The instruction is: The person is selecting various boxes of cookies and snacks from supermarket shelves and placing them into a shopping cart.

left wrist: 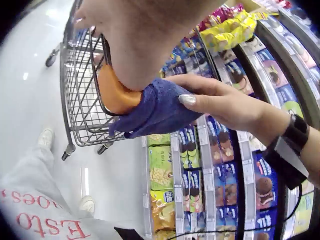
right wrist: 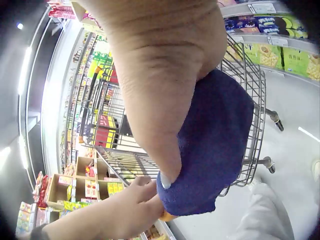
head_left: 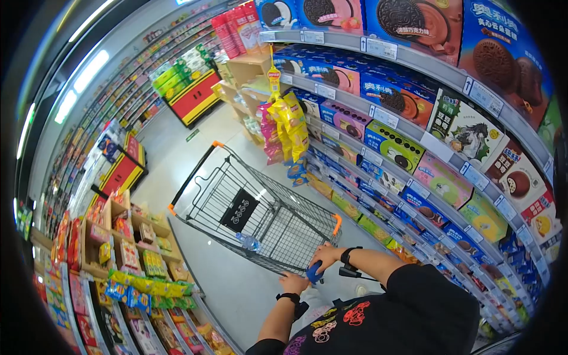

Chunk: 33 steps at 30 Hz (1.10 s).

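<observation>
A metal shopping cart (head_left: pixel 284 228) stands in the aisle, with orange corner pieces. My left hand (head_left: pixel 294 282) grips its near corner, palm against the orange corner piece (left wrist: pixel 115 95) and fingers over the rim in the left wrist view. Beside it, my right hand (head_left: pixel 326 254) holds a dark blue cloth (head_left: pixel 315 272). In the right wrist view the thumb of the right hand (right wrist: pixel 160 110) presses on the cloth (right wrist: pixel 215 145), which drapes at the corner and hides part of it. The other fingers are hidden there. A clear plastic bottle (head_left: pixel 248 241) lies at the cart's left side.
Shelves of boxed cookies (head_left: pixel 390 100) run along the right. Yellow snack bags (head_left: pixel 289 121) hang at their end. On the left stands a wooden display (head_left: pixel 127 236) of packaged snacks. Red and yellow display stands (head_left: pixel 192 97) occupy the floor beyond the cart.
</observation>
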Available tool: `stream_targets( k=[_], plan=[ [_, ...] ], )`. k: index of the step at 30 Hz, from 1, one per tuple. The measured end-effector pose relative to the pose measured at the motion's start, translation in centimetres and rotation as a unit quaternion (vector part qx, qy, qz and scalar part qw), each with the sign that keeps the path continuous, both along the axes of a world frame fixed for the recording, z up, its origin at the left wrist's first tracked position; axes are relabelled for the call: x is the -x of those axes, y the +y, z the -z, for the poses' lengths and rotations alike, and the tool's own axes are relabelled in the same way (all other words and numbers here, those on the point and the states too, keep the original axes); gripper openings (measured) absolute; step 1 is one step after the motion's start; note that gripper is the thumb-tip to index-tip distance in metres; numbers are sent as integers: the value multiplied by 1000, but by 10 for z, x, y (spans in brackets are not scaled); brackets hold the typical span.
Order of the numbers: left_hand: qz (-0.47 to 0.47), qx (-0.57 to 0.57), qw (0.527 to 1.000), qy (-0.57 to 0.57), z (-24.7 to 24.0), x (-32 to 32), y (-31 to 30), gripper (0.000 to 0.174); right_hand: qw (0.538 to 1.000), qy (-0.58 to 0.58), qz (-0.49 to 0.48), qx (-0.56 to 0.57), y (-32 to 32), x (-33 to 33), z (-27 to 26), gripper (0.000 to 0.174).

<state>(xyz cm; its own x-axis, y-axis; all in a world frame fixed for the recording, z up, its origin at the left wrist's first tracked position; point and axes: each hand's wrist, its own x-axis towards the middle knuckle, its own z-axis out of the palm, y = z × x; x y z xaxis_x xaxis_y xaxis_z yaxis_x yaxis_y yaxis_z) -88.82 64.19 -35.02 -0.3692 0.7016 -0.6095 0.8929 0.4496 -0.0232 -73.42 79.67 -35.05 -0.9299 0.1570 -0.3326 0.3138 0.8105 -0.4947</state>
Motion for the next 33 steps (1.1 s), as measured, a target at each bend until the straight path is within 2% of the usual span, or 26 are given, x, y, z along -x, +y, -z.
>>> stream_targets(
  k=[1,4,5,8,9,10,12,15,16,18,19,20,21,23,26,28,31,33],
  plan=[
    [71,24,997,-5,-4,7,12,77,1000,-7,12,11,10,4,-4,56],
    [117,41,990,-65,21,37,41,72,997,-50,52,-3,31,21,-16,55],
    [161,37,984,-69,27,46,50,74,997,-35,70,3,35,25,-12,54],
    [194,49,968,-150,-15,64,73,78,991,-37,121,-39,41,37,-15,52],
    [271,116,948,-122,-9,70,87,79,986,-27,141,-89,37,41,-13,45],
    [272,112,945,-145,-2,80,92,81,982,-4,161,-103,35,44,-10,44],
    [291,182,925,-161,-14,91,106,80,970,42,205,-127,26,47,-7,44],
    [200,242,917,-247,21,114,122,76,938,151,260,-173,15,40,0,41],
    [219,265,900,-268,53,125,129,75,926,177,276,-188,11,38,1,41],
    [232,286,904,-216,-19,112,127,74,934,141,275,-180,2,33,-6,43],
    [234,294,899,-223,3,119,130,76,935,134,282,-171,0,31,-10,43],
    [245,299,897,-214,-4,120,133,77,936,130,286,-161,2,32,-9,43],
    [259,295,896,-206,-7,119,135,78,940,129,298,-100,6,35,-7,43],
    [261,298,896,-200,-18,122,137,84,939,105,311,-105,7,46,-2,43],
    [267,315,892,-183,-38,119,140,76,946,61,305,-92,12,54,6,43],
    [229,320,905,-163,-10,128,145,76,957,50,280,-54,21,57,11,44],
    [204,325,910,-158,-11,126,151,77,972,47,232,13,36,48,11,49],
    [172,325,917,-158,-17,125,153,77,977,38,211,13,41,44,15,51]
  ],
)
